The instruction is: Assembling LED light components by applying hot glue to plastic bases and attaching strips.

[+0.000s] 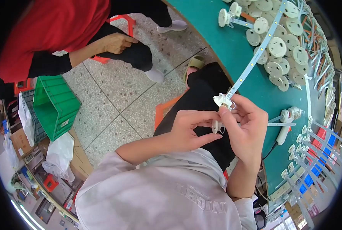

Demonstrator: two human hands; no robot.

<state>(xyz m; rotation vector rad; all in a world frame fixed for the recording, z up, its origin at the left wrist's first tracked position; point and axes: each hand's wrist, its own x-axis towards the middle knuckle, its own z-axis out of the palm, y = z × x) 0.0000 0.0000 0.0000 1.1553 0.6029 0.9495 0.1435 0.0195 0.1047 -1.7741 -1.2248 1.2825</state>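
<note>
My right hand (248,124) pinches a white plastic fitting (221,100) at the near end of a narrow LED strip (251,66). From there the strip runs up and right over the green table. Close beside it, my left hand (188,130) holds a round white plastic cap (216,126) between thumb and fingers. Thin white wire loops show by the cap. Another strip (280,124) sticks out to the right behind my right hand; its near end is hidden.
Round white caps (277,46) lie piled on the green table (213,27). A white glue gun (286,128) with a black cord sits at right, near several hanging strips (313,165). A person in red (59,27) sits across, hand on knee. A green crate (57,107) stands left.
</note>
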